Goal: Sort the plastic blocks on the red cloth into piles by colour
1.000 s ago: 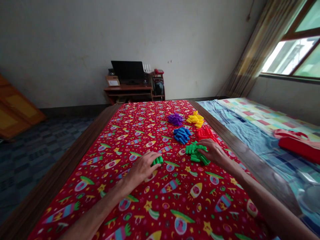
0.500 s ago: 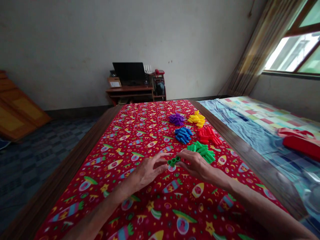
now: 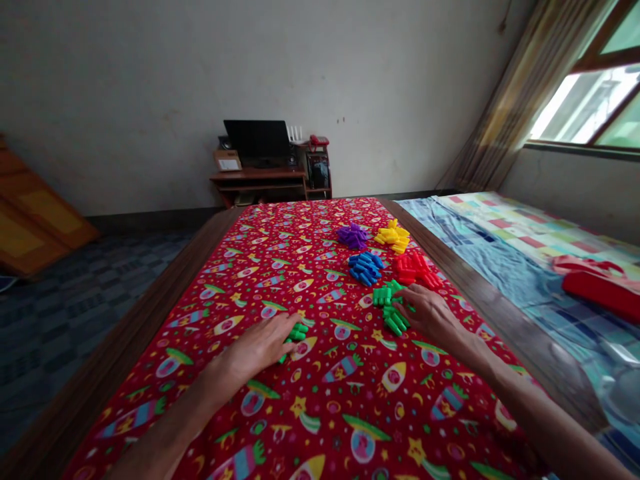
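My left hand [image 3: 267, 339] rests low over the cloth, its thumb and fingers closed about a small cluster of green plastic tubes [image 3: 299, 331]. Some of that cluster is hidden beneath the palm. To the right, my right hand [image 3: 431, 312] reaches into the pile of green tubes [image 3: 384, 297], fingers bent onto its right side and covering part of it. A few green tubes [image 3: 397, 322] lie side by side just below those fingertips. Behind the pile are red tubes [image 3: 416, 268] and blue tubes [image 3: 365, 268].
Purple pieces [image 3: 353, 235] and yellow pieces [image 3: 393, 237] lie farther back on the red patterned cloth [image 3: 310, 413]. The table's dark wooden edge [image 3: 480, 290] runs along the right, beside a bed [image 3: 530, 233]. A desk with a monitor [image 3: 257, 141] stands against the wall.
My hands have moved apart from around the joined green tubes. The left went left and down with green tubes; the right moved right onto the green pile, which is now more spread.
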